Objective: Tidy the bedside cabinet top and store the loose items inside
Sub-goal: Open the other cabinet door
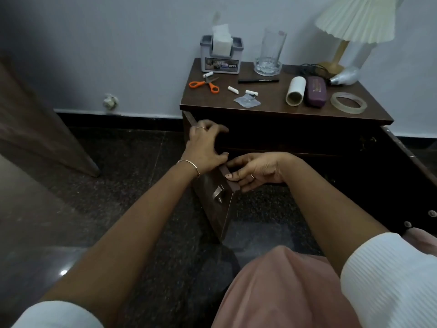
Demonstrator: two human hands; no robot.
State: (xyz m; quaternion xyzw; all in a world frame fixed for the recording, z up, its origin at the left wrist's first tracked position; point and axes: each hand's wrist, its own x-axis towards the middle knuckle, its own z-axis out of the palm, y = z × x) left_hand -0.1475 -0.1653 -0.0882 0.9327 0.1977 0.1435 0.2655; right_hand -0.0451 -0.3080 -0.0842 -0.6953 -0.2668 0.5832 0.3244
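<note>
Head view: left hand [205, 147] and right hand [256, 172] grip door [218, 213] edge.

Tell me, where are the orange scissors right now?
In the head view, the scissors lie at the left end of the cabinet top, just in front of the tissue box.
</note>
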